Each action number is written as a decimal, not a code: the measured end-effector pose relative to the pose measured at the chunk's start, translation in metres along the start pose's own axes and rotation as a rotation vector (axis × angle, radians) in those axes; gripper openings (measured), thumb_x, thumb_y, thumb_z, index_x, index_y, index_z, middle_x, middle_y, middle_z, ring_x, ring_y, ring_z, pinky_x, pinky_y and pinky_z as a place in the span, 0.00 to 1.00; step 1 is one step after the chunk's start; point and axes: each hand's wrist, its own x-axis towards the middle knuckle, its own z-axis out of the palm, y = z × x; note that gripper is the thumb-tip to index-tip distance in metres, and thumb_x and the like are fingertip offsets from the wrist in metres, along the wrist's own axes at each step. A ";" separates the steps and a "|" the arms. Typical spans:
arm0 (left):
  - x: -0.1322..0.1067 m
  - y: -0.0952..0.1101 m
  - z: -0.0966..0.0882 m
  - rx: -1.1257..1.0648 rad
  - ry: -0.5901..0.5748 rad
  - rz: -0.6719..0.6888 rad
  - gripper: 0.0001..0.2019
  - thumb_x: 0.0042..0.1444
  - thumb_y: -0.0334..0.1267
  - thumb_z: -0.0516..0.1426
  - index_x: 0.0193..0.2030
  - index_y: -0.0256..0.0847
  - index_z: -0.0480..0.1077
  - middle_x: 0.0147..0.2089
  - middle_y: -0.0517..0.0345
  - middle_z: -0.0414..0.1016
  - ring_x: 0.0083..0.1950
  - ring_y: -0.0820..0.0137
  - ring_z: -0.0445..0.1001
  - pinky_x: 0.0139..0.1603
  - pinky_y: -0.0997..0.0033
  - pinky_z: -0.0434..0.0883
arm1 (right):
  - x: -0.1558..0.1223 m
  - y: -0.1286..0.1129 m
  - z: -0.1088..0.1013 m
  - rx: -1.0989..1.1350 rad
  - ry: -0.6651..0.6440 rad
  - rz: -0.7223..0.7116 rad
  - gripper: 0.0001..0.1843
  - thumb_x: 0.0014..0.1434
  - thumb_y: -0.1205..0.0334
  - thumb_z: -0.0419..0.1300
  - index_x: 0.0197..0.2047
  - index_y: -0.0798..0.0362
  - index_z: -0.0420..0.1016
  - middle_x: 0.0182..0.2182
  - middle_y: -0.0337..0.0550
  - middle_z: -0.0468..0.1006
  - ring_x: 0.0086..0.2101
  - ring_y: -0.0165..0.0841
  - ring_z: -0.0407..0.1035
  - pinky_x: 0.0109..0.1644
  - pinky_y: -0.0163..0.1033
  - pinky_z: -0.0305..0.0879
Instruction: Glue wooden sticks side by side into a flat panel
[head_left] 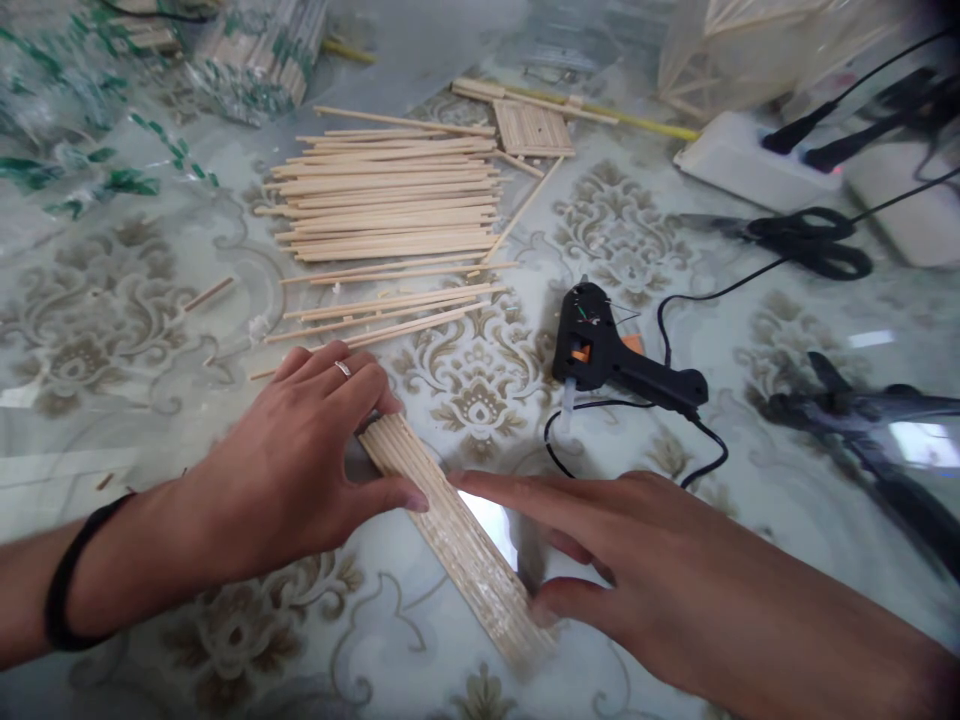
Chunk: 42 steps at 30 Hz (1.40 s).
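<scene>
A narrow panel of wooden sticks joined side by side (469, 545) lies slantwise in front of me, with shiny patches on its upper face. My left hand (300, 450) grips its far end, thumb on top and fingers curled round the edge. Along the panel's right side, my right hand (630, 560) has its forefinger stretched out and its thumb apart near the blurred near end; both touch or almost touch the edge. Beyond the left hand lie many loose thin wooden sticks (390, 195) in a row. A black glue gun (589, 335) rests on its side, right of the panel.
Black scissors (810, 240) and a white power strip (765, 165) with plugs stand at right, near a dark tool (862, 420). A cable loops beside the glue gun. A small stick panel (534, 128) lies behind; plastic wrappers (67, 110) and bundled sticks (259, 55) lie left.
</scene>
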 end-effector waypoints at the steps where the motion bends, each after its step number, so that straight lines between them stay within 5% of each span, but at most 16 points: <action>1: 0.000 0.000 0.000 0.001 0.004 0.003 0.23 0.56 0.53 0.71 0.44 0.45 0.64 0.43 0.58 0.75 0.50 0.54 0.73 0.51 0.55 0.64 | 0.000 0.001 0.001 -0.008 0.004 -0.007 0.52 0.56 0.75 0.67 0.76 0.24 0.62 0.48 0.33 0.88 0.43 0.41 0.80 0.50 0.47 0.74; 9: 0.001 0.002 0.000 0.019 0.019 0.014 0.22 0.56 0.51 0.71 0.44 0.44 0.66 0.41 0.59 0.74 0.48 0.56 0.73 0.50 0.56 0.64 | 0.002 0.003 0.003 -0.072 0.021 -0.025 0.53 0.56 0.73 0.70 0.77 0.25 0.61 0.33 0.30 0.84 0.30 0.36 0.74 0.39 0.42 0.71; 20: 0.001 -0.001 -0.002 0.011 0.014 0.035 0.25 0.54 0.51 0.73 0.45 0.42 0.67 0.43 0.56 0.75 0.48 0.54 0.75 0.50 0.54 0.65 | 0.002 0.005 0.006 -0.098 0.045 -0.040 0.59 0.53 0.75 0.74 0.77 0.21 0.59 0.25 0.26 0.75 0.26 0.33 0.72 0.35 0.37 0.66; 26: 0.001 -0.004 0.001 0.012 0.012 0.035 0.23 0.56 0.54 0.71 0.44 0.43 0.67 0.42 0.56 0.76 0.48 0.53 0.74 0.50 0.53 0.65 | 0.000 0.005 0.004 -0.053 0.021 -0.032 0.58 0.54 0.75 0.73 0.77 0.21 0.58 0.25 0.26 0.73 0.25 0.31 0.69 0.33 0.36 0.63; 32: -0.001 -0.008 0.005 0.017 0.044 0.049 0.23 0.56 0.55 0.71 0.44 0.46 0.66 0.39 0.57 0.73 0.46 0.53 0.73 0.47 0.51 0.64 | -0.002 0.009 -0.002 -0.033 -0.021 -0.096 0.60 0.56 0.74 0.73 0.80 0.23 0.53 0.31 0.27 0.80 0.29 0.32 0.70 0.42 0.39 0.66; 42: 0.000 -0.007 0.005 0.021 0.040 0.059 0.24 0.53 0.52 0.73 0.44 0.44 0.67 0.40 0.57 0.74 0.47 0.51 0.75 0.47 0.52 0.65 | 0.003 0.000 -0.011 0.012 -0.034 -0.081 0.49 0.61 0.68 0.70 0.78 0.27 0.60 0.44 0.33 0.90 0.39 0.39 0.80 0.42 0.42 0.69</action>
